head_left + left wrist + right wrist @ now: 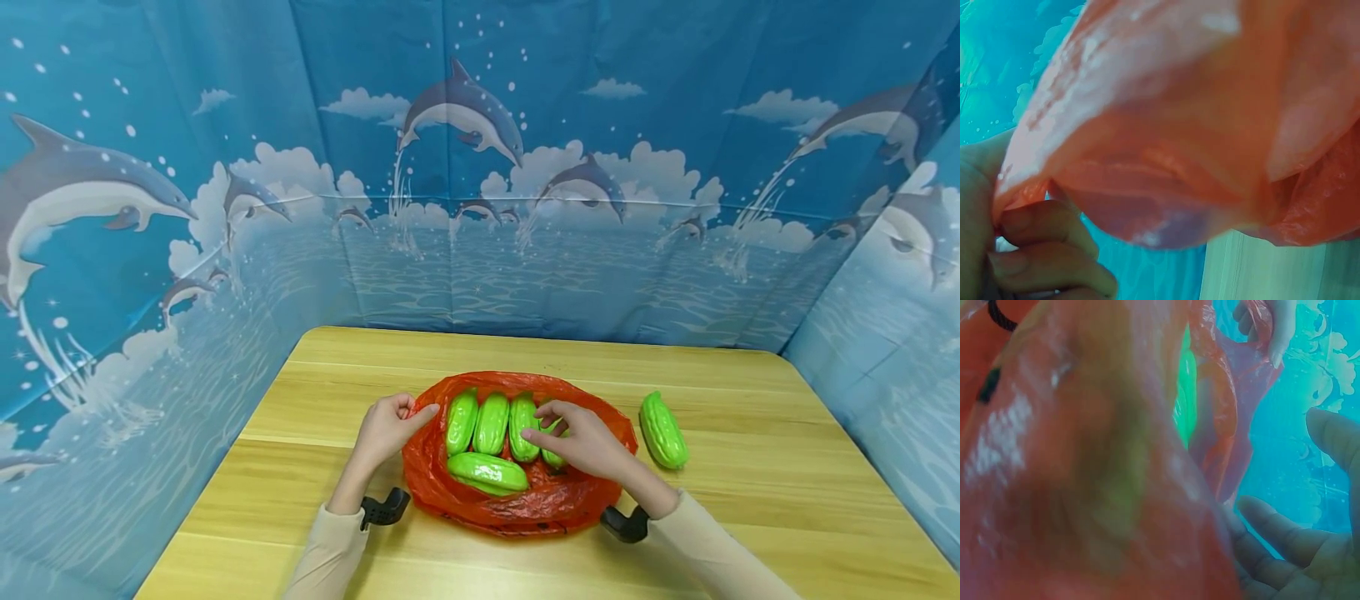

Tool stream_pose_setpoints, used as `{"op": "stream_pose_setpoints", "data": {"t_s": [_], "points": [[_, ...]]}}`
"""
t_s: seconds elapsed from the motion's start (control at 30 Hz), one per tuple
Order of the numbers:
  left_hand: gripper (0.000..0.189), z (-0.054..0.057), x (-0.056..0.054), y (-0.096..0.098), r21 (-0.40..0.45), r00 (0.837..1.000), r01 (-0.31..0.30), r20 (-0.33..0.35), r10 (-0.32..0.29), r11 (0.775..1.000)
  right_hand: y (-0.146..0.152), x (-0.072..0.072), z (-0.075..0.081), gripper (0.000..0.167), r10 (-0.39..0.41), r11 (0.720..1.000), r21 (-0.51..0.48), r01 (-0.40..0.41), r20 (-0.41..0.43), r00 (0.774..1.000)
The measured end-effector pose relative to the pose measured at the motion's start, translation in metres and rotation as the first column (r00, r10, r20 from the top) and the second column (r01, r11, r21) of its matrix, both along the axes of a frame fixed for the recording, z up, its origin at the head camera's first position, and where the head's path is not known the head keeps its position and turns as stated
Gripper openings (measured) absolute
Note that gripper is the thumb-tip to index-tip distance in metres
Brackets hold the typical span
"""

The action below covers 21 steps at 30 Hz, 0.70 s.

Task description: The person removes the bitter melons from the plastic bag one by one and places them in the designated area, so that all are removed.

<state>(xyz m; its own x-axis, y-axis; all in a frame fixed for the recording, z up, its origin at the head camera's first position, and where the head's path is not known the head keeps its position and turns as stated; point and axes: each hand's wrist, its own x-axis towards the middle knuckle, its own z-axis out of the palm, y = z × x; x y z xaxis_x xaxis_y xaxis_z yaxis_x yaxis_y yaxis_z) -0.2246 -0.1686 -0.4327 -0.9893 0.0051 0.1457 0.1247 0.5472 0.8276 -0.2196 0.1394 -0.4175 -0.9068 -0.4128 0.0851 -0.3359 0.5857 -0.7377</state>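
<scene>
A red plastic bag (517, 508) lies spread open on the table with several shiny green bitter melons (491, 423) inside. One bitter melon lies crosswise at the near side; the others stand side by side behind it. My left hand (390, 427) pinches the bag's left rim between thumb and fingers; in the left wrist view the red film (1147, 150) stretches up from those fingers (1047, 225). Over the bag's right part hovers my right hand (581, 437), fingers loosely spread and holding nothing, partly covering the rightmost bitter melon. The right wrist view shows that hand (1297, 550) beside the film.
Another bitter melon (663, 431) lies on the wooden table (750, 467), right of the bag. A blue curtain with dolphins (465, 275) surrounds the table at the back and sides. Black camera mounts (386, 507) sit on both wrists.
</scene>
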Motion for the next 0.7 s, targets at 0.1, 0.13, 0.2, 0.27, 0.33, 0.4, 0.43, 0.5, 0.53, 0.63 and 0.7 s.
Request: {"op": "stream_pose_setpoints", "data": {"t_s": [0.1, 0.13, 0.2, 0.27, 0.33, 0.4, 0.43, 0.5, 0.53, 0.63, 0.7], "points": [[0.049, 0.0, 0.0, 0.0, 0.002, 1.0, 0.001, -0.006, -0.001, 1.0, -0.003, 0.0, -0.003, 0.053, 0.013, 1.0, 0.001, -0.013, 0.005, 1.0], [0.049, 0.0, 0.0, 0.0, 0.002, 1.0, 0.003, -0.008, -0.003, 1.0, -0.004, 0.0, -0.004, 0.053, 0.017, 1.0, 0.005, -0.017, 0.006, 1.0], [0.049, 0.0, 0.0, 0.0, 0.002, 1.0, 0.007, -0.009, -0.007, 1.0, -0.006, 0.001, -0.007, 0.054, 0.021, 1.0, 0.013, -0.021, 0.01, 1.0], [0.048, 0.0, 0.0, 0.0, 0.004, 1.0, 0.012, -0.008, -0.012, 1.0, -0.008, 0.001, -0.009, 0.054, 0.026, 0.999, 0.017, -0.027, 0.014, 1.0], [0.047, 0.0, 0.0, 0.0, 0.004, 1.0, 0.015, -0.006, -0.015, 1.0, -0.009, 0.001, -0.011, 0.054, 0.033, 0.999, 0.018, -0.033, 0.019, 0.999], [0.047, 0.0, 0.0, 0.0, 0.005, 1.0, 0.017, -0.004, -0.017, 1.0, -0.011, 0.002, -0.013, 0.054, 0.04, 0.999, 0.01, -0.04, 0.023, 0.999], [0.047, 0.0, 0.0, 0.0, 0.004, 1.0, 0.017, -0.003, -0.017, 1.0, -0.012, 0.002, -0.015, 0.054, 0.043, 0.999, 0.01, -0.043, 0.023, 0.999], [0.047, 0.0, 0.0, 0.0, 0.004, 1.0, 0.015, -0.003, -0.015, 1.0, -0.015, 0.001, -0.016, 0.054, 0.051, 0.999, 0.009, -0.051, 0.032, 0.998], [0.047, 0.0, -0.001, -0.001, 0.003, 1.0, 0.015, -0.002, -0.015, 1.0, -0.016, 0.001, -0.018, 0.054, 0.052, 0.999, 0.009, -0.053, 0.038, 0.998], [0.047, 0.0, -0.001, -0.001, 0.004, 1.0, 0.011, 0.0, -0.011, 1.0, -0.02, 0.0, -0.02, 0.054, 0.055, 0.998, 0.022, -0.056, 0.041, 0.998], [0.048, -0.001, -0.001, -0.001, 0.005, 1.0, 0.009, 0.0, -0.009, 1.0, -0.022, 0.001, -0.021, 0.053, 0.053, 0.998, 0.029, -0.055, 0.041, 0.998]]}}
